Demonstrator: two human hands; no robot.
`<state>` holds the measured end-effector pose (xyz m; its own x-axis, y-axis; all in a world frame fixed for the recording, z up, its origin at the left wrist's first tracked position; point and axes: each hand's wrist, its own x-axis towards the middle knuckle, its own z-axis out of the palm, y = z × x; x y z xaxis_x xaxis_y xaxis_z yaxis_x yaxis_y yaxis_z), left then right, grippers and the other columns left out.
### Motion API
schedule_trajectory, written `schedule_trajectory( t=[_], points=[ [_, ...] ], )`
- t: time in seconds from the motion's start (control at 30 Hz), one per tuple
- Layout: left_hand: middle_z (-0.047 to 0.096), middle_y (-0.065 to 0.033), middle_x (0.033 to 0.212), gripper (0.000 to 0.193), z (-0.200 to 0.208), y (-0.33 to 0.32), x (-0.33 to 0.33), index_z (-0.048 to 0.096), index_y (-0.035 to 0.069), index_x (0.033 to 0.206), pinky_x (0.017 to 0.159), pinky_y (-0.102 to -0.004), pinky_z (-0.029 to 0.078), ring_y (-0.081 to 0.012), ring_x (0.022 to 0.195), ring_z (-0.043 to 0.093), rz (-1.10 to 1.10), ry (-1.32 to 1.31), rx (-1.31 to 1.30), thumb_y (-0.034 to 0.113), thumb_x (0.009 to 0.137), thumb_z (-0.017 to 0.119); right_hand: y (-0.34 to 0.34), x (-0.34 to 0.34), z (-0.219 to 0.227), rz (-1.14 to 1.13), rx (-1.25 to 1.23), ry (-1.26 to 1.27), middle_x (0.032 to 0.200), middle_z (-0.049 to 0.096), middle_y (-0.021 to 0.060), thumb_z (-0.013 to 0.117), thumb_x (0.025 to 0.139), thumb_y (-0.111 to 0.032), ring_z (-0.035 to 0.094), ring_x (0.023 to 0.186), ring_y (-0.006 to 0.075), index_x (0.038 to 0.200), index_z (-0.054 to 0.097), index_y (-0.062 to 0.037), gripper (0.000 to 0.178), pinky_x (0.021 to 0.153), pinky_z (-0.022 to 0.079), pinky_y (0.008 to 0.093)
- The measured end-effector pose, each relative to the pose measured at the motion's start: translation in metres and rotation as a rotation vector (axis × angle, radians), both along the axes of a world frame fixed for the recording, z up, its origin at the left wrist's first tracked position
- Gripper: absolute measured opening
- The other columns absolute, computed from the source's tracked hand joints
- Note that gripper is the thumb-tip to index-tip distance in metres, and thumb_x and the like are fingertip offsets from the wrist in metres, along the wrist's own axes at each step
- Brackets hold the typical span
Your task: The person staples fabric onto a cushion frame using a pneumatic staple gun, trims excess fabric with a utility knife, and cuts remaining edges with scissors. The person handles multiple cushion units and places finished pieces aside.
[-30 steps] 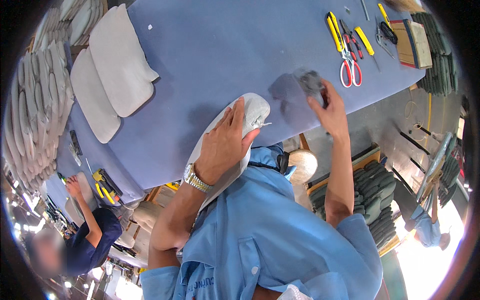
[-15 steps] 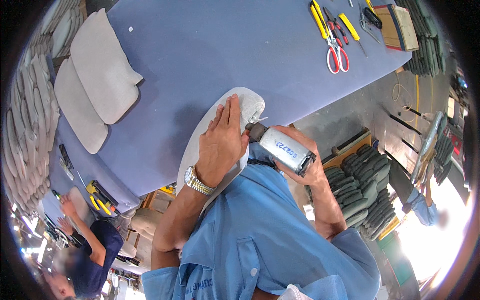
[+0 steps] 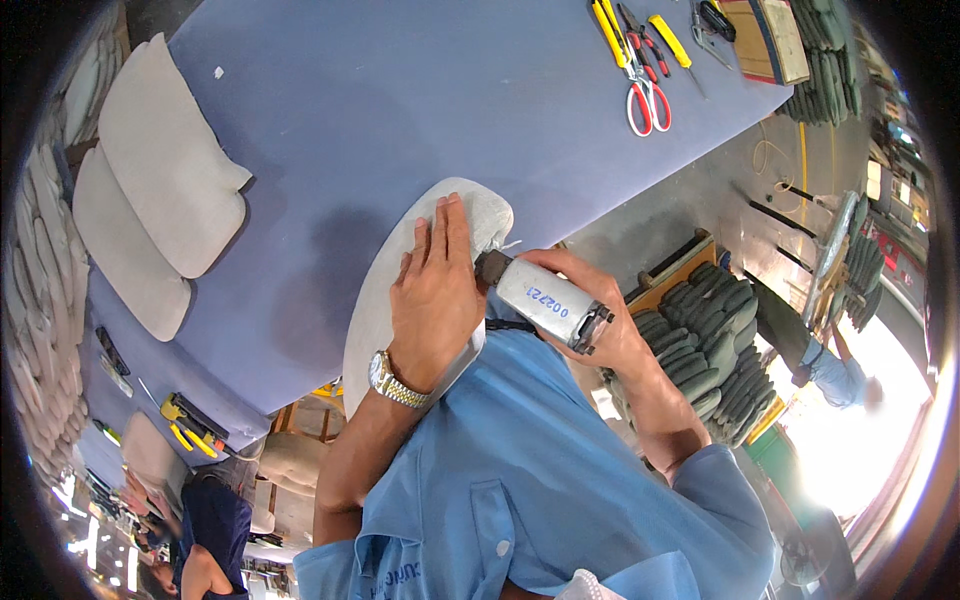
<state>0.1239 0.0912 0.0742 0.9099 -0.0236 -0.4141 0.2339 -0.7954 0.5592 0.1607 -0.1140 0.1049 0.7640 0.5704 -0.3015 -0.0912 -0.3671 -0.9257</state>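
A grey fabric-covered padded panel (image 3: pixel 375 300) rests against my body at the table's near edge, its rounded end on the table. My left hand (image 3: pixel 435 310), with a metal-banded watch at the wrist, lies flat on it with fingers stretched out. In my right hand (image 3: pixel 620 335) is a silver staple gun (image 3: pixel 540 293), gripped around its body. Its dark nose meets the panel's right edge, close to my left thumb and to a gathered bit of pale fabric. The tool's handle is mostly hidden under its body.
Red-handled scissors (image 3: pixel 648 108), pliers (image 3: pixel 657 62) and a yellow-handled screwdriver (image 3: pixel 670 40) lie at the far right, near a box (image 3: pixel 765 40). Two grey panels (image 3: pixel 165 160) overlap at left beside a tall stack (image 3: pixel 45 320). Dark green pads (image 3: pixel 700 330) are piled at right. Another person works at lower left.
My view has shifted, so the table and its tools appear further left. Both hands keep nearly the same place on the panel and staple gun. The person at lower left has moved lower in view.
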Motion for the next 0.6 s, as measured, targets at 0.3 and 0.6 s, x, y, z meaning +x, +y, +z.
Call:
schedule_trajectory(
  t=[0.3, 0.6],
  points=[
    [0.043, -0.0256, 0.157, 0.083, -0.003, -0.006, 0.0, 0.027, -0.004, 0.157, 0.108, -0.0564, 0.048, -0.047, 0.141, 0.047, 0.031, 0.021, 0.005, 0.004, 0.086, 0.069, 0.006, -0.002, 0.002, -0.002, -0.096, 0.045, 0.127, 0.068, 0.0159, 0.081, 0.075, -0.008, 0.07, 0.113, 0.027, 0.137, 0.056, 0.0003, 0.067, 0.097, 0.054, 0.0361],
    [0.047, -0.024, 0.155, 0.078, -0.023, 0.038, 0.008, 0.031, 0.005, 0.16, 0.114, -0.0491, 0.042, -0.0433, 0.142, 0.047, -0.122, -0.098, -0.437, 0.024, 0.094, 0.069, 0.0, -0.011, -0.017, -0.038, -0.003, -0.074, 0.128, 0.069, 0.0166, 0.079, 0.074, -0.007, 0.071, 0.114, 0.0304, 0.138, 0.057, -0.0018, 0.068, 0.099, 0.053, 0.0367]
  ],
)
